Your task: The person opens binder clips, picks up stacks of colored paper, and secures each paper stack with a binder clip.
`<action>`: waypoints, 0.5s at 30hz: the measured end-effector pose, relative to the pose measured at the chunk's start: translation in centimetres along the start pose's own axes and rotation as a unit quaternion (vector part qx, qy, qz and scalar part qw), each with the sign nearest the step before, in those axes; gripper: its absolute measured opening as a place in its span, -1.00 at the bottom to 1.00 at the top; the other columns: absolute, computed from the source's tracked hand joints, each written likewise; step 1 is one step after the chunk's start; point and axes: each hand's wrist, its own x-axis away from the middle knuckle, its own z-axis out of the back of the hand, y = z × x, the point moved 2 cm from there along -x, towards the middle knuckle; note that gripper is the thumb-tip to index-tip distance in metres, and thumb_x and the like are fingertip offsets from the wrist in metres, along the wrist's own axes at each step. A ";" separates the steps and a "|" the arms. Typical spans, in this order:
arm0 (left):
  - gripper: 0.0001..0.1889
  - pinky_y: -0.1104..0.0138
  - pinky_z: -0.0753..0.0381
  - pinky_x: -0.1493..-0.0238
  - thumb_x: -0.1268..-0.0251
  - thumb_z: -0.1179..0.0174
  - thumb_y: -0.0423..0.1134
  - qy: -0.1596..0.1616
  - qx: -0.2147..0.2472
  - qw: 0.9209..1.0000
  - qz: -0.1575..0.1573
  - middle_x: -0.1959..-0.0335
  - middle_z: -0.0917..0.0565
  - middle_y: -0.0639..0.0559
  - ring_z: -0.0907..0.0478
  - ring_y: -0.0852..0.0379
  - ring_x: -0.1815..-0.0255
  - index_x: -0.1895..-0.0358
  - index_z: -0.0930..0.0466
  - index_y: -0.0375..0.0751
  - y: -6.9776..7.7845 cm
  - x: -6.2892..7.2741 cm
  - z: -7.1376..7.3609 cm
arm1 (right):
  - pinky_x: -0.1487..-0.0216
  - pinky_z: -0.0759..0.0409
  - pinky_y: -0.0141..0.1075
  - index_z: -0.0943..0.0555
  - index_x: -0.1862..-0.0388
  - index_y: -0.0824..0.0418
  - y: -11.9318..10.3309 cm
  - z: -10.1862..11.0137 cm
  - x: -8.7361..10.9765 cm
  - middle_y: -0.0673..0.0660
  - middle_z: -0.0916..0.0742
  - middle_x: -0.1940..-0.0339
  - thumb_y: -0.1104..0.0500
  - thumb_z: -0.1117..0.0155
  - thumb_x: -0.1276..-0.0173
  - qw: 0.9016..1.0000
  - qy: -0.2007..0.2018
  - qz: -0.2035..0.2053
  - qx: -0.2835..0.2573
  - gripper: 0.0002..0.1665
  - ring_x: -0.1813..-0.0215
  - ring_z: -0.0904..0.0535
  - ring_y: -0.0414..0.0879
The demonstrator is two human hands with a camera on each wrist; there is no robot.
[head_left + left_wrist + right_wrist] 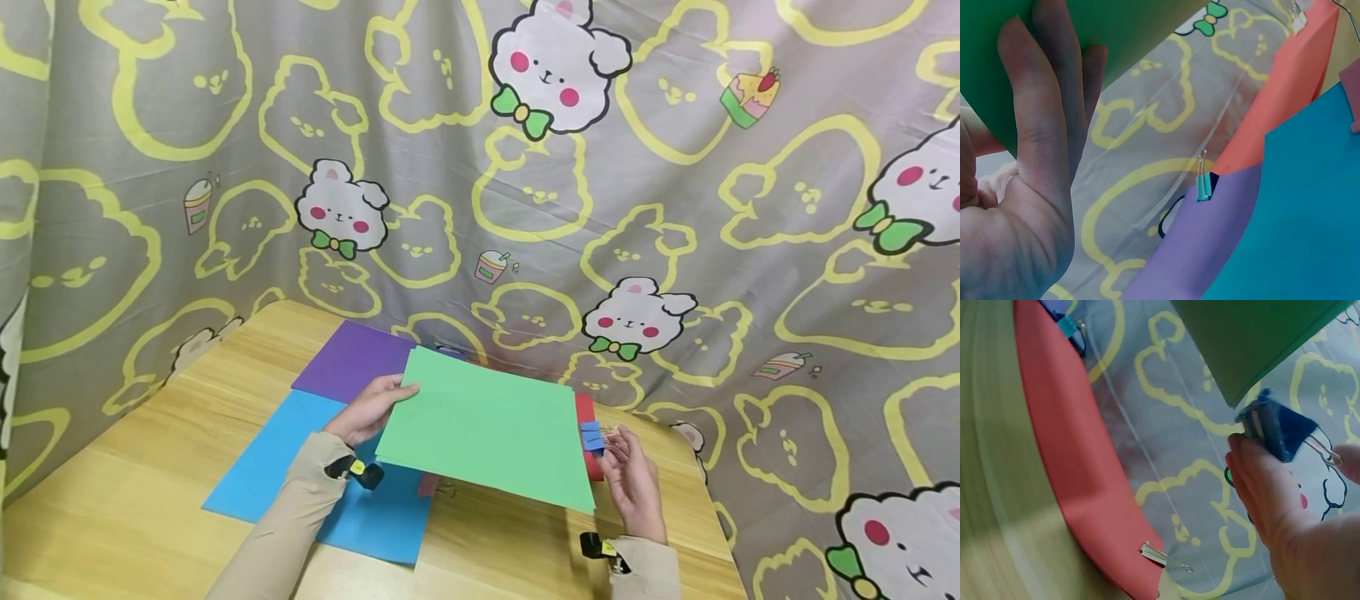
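A stack of green paper sheets (487, 425) is raised above the table. My left hand (375, 408) grips its left edge, thumb on top; in the left wrist view the fingers (1038, 112) lie along the underside. By the stack's right edge my right hand (633, 483) pinches a blue binder clip (592, 437) by its wire handles. In the right wrist view the clip (1277, 428) is beside a corner of the green sheets (1254, 350); I cannot tell whether they touch.
Blue paper (262, 462) and purple paper (352, 362) lie on the wooden table (150, 500). Red paper (1085, 450) lies along the back, with a silver clip (1155, 555). A teal clip (1205, 186) sits on the purple paper, a pink one (428, 484) on the blue. A patterned curtain (450, 167) hangs behind.
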 end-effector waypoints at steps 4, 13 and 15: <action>-0.33 0.54 -0.22 0.63 -0.69 0.02 -0.12 0.006 0.001 1.000 0.005 -0.72 0.04 -0.27 -0.02 0.20 0.65 -0.64 0.00 -0.37 0.1 0.1 0.0 | 0.15 -0.77 -0.43 -0.64 0.31 0.26 0.0 -0.1 -0.1 0.03 -0.70 0.35 0.07 0.04 -0.69 1.000 0.021 0.017 -0.015 -0.57 0.27 -0.77 -0.23; -0.30 0.40 -0.07 0.65 -0.70 0.04 -0.14 -0.001 0.017 1.000 0.006 -0.72 0.12 -0.29 -0.12 0.46 0.75 -0.66 0.10 -0.37 0.2 0.0 -0.1 | 0.25 -0.73 -0.48 -0.67 0.33 0.26 0.3 -0.5 -0.2 0.03 -0.69 0.39 0.09 0.00 -0.69 0.999 0.025 0.024 -0.024 -0.56 0.38 -0.70 -0.26; -0.28 0.39 -0.05 0.65 -0.70 0.03 -0.14 0.003 0.019 1.000 0.010 -0.73 0.18 -0.29 -0.10 0.42 0.73 -0.66 0.14 -0.37 0.1 0.0 -0.1 | 0.28 -0.71 -0.49 -0.69 0.35 0.25 0.4 -0.6 -0.2 0.02 -0.68 0.41 0.09 0.00 -0.69 0.999 0.022 0.026 -0.025 -0.55 0.41 -0.66 -0.27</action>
